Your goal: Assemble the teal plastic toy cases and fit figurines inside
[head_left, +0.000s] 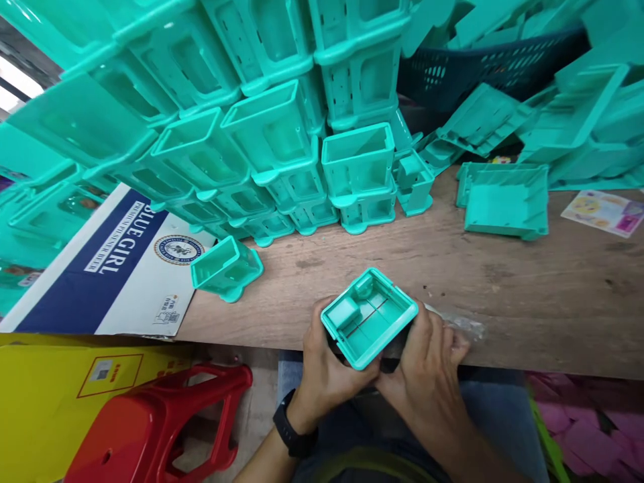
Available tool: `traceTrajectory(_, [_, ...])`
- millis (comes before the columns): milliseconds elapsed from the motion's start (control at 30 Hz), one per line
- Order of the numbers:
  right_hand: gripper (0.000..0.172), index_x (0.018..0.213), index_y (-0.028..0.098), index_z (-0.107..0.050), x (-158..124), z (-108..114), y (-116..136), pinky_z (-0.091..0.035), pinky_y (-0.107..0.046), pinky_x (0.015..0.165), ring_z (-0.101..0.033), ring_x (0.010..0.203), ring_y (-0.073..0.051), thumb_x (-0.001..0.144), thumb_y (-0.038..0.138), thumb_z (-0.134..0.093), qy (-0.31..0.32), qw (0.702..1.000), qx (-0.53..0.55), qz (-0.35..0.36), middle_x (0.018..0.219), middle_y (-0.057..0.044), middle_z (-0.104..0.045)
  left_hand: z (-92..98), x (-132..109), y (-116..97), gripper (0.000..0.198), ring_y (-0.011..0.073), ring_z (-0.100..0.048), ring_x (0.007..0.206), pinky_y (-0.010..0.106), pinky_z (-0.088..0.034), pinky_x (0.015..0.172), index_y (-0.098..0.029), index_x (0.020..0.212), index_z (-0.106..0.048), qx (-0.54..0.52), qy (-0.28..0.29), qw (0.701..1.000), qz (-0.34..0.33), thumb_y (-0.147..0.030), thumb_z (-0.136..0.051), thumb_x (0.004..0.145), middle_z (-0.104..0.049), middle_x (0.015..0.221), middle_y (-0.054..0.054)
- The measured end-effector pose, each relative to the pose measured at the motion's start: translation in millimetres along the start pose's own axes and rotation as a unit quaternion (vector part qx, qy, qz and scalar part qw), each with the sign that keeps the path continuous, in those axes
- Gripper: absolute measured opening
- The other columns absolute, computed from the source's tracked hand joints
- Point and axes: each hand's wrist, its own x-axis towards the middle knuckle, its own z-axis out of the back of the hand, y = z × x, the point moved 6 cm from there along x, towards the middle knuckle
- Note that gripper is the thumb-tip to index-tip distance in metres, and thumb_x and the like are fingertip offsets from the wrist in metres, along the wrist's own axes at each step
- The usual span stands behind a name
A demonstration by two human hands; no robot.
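Observation:
Near the table's front edge I hold a teal plastic box (387, 333) with its open top facing me. Inside it a smaller block-like part and a thin dark line are visible. My left hand (332, 369), with a black band on the wrist, wraps round the box's left side. Round its right side closes my right hand (427, 362). The fingers under the box are partly hidden. A separate small teal box (226, 268) lies on the table to the left, and another teal piece (506, 201) sits at the right.
Stacked teal boxes (272, 127) fill the back left. A dark blue basket (483, 70) holds teal parts. A beer carton (125, 268) stands left, with a red stool (131, 429) below. A card (604, 211) and clear plastic scrap (463, 323) lie on the wooden table (553, 302).

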Motion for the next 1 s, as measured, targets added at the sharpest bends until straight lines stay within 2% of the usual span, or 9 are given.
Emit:
traceTrajectory(133, [0.069,0.148,0.001,-0.028,-1.3,-2.1,7.5,-0.047,-0.055,0.083,-0.059,0.096,-0.041,0.088,0.026,-0.050,0.019,0.999,-0.010,-0.025,0.112,-0.025,-0.061,-2.9,-0.1,1.2,0.062,0.0194,-0.071,0.081,0.032,-0.062,0.071,-0.029,0.124,-0.047,-0.003,0.000,1.000,-0.003,-0.022,-0.076,0.069,-0.070,0.097,-0.004])
traceTrajectory(267, [0.075,0.151,0.001,-0.022,-2.9,-4.7,9.0,-0.049,-0.058,0.081,-0.058,0.096,-0.042,0.084,0.021,-0.049,0.026,0.999,0.004,-0.044,0.116,-0.026,-0.058,-2.8,-5.8,6.4,0.068,0.0205,-0.070,0.087,0.033,-0.062,0.075,-0.030,0.127,-0.048,0.015,-0.019,1.000,0.000,-0.024,-0.079,0.067,-0.069,0.105,-0.002])
traceTrajectory(333, [0.074,0.151,0.003,-0.023,-1.9,-5.4,4.3,-0.049,-0.058,0.080,-0.058,0.096,-0.041,0.085,0.024,-0.049,0.027,0.999,0.030,-0.036,0.115,-0.025,-0.058,-2.3,-9.4,8.5,0.069,0.0212,-0.070,0.089,0.036,-0.063,0.079,-0.030,0.129,-0.049,0.023,-0.026,0.999,-0.001,-0.026,-0.080,0.067,-0.068,0.108,-0.001])
traceTrajectory(533, [0.072,0.146,0.011,-0.034,4.4,-8.0,-18.5,-0.047,-0.053,0.085,-0.060,0.104,-0.040,0.091,0.054,-0.052,0.059,0.993,0.092,0.050,0.120,-0.022,-0.060,-3.6,-13.2,8.7,0.072,0.0215,-0.071,0.091,0.036,-0.064,0.084,-0.031,0.133,-0.049,-0.006,-0.044,0.999,-0.005,-0.026,-0.083,0.070,-0.069,0.110,0.000])
traceTrajectory(633, [0.076,0.149,0.011,-0.033,5.7,-7.9,-24.5,-0.045,-0.051,0.086,-0.060,0.105,-0.039,0.090,0.056,-0.054,0.060,0.990,0.102,0.076,0.124,-0.022,-0.060,-4.3,-12.0,5.7,0.070,0.0213,-0.071,0.090,0.035,-0.064,0.081,-0.030,0.132,-0.051,-0.026,-0.047,0.999,-0.012,-0.026,-0.083,0.070,-0.068,0.109,0.000])
traceTrajectory(733, [0.076,0.147,0.008,-0.035,5.7,-5.7,-22.7,-0.045,-0.050,0.083,-0.059,0.101,-0.039,0.090,0.055,-0.054,0.041,0.991,0.089,0.092,0.118,-0.023,-0.061,-3.7,-10.8,3.3,0.068,0.0227,-0.070,0.093,0.036,-0.063,0.081,-0.029,0.132,-0.052,-0.033,-0.044,0.998,-0.014,-0.028,-0.083,0.072,-0.067,0.110,0.001])
traceTrajectory(867, [0.066,0.139,0.013,-0.040,4.6,-10.1,-23.7,-0.045,-0.053,0.083,-0.061,0.094,-0.038,0.090,0.053,-0.056,0.057,0.993,0.081,0.068,0.109,-0.020,-0.063,-4.0,-10.6,4.3,0.071,0.0254,-0.070,0.098,0.039,-0.062,0.087,-0.029,0.135,-0.051,-0.046,-0.038,0.998,-0.017,-0.032,-0.085,0.073,-0.066,0.115,0.004])
traceTrajectory(1000, [0.071,0.136,0.017,-0.047,14.1,-8.9,-41.4,-0.049,-0.051,0.079,-0.064,0.095,-0.039,0.084,0.063,-0.065,0.101,0.985,0.108,0.094,0.109,-0.017,-0.066,-8.2,-13.4,8.6,0.071,0.0261,-0.070,0.101,0.040,-0.061,0.089,-0.029,0.138,-0.051,-0.096,-0.032,0.994,-0.026,-0.031,-0.085,0.075,-0.066,0.119,0.005])
